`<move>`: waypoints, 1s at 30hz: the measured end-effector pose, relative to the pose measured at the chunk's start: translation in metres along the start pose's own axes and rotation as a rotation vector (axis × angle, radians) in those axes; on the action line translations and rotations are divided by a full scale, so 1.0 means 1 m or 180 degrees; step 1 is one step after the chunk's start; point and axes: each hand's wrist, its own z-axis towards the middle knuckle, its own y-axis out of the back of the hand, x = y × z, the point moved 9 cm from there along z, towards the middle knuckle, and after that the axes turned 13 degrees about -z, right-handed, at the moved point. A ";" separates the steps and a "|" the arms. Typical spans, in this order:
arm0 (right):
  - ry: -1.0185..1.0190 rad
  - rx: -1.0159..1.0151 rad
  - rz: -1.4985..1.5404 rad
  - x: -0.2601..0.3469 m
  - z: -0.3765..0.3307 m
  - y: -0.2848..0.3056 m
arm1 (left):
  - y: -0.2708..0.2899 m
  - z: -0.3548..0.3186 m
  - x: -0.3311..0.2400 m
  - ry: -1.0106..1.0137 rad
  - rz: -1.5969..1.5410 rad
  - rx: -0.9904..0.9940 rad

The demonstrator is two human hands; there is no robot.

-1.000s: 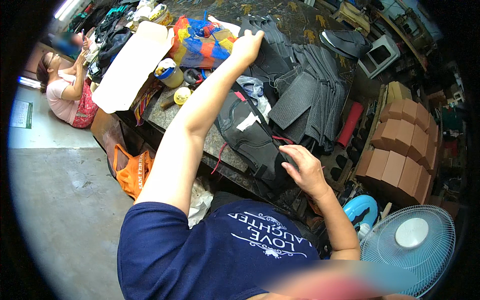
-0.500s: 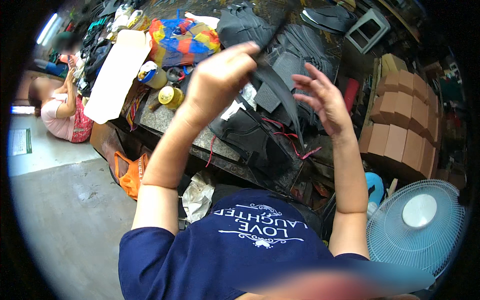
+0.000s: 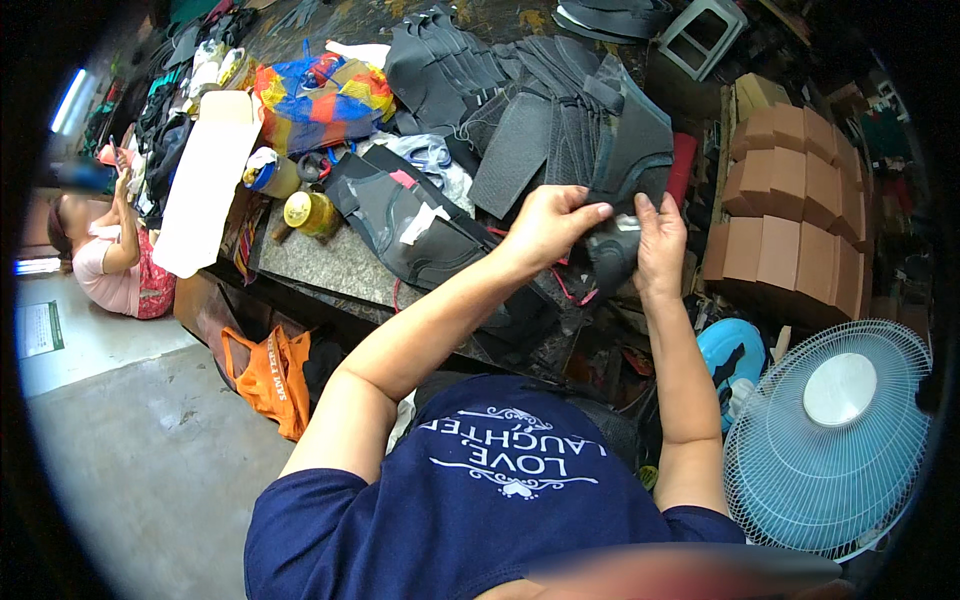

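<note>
A dark grey padded fabric piece (image 3: pixel 637 135) with stitched curved edges is raised over the right end of the worktable. My left hand (image 3: pixel 552 230) pinches its near part between thumb and fingers. On the other side, my right hand (image 3: pixel 661 243) grips the same piece, a small white label showing between the hands. To the left lies a similar black piece (image 3: pixel 385 222) with a white tag and a pink bit. Behind my hands, dark grey fabric cut pieces (image 3: pixel 512 150) lie in overlapping stacks. Pink cord (image 3: pixel 572 290) hangs just below my left hand.
Left on the table are a jar with a yellow lid (image 3: pixel 311 213), a jar with a blue band (image 3: pixel 272 174) and a colourful bag (image 3: pixel 325 100). Brown stacked boxes (image 3: pixel 790 190) and a fan (image 3: pixel 835 440) stand at right. A person (image 3: pixel 108 245) sits at far left.
Both hands have come down and closed on the padded piece. Earlier my left hand was raised with a blurred dark strip and my right hand was open. The view has shifted slightly.
</note>
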 end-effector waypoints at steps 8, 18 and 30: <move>-0.0610 0.0266 0.1196 -0.019 -0.005 0.047 | -0.078 0.021 0.023 0.0711 -0.1626 0.1122; -0.0067 -0.0504 0.0985 0.012 -0.009 0.113 | -0.079 0.108 -0.024 -0.1804 0.1673 0.1281; -0.0297 -0.0609 0.0968 0.005 -0.019 0.120 | -0.043 0.171 0.023 -0.1712 0.5470 0.1972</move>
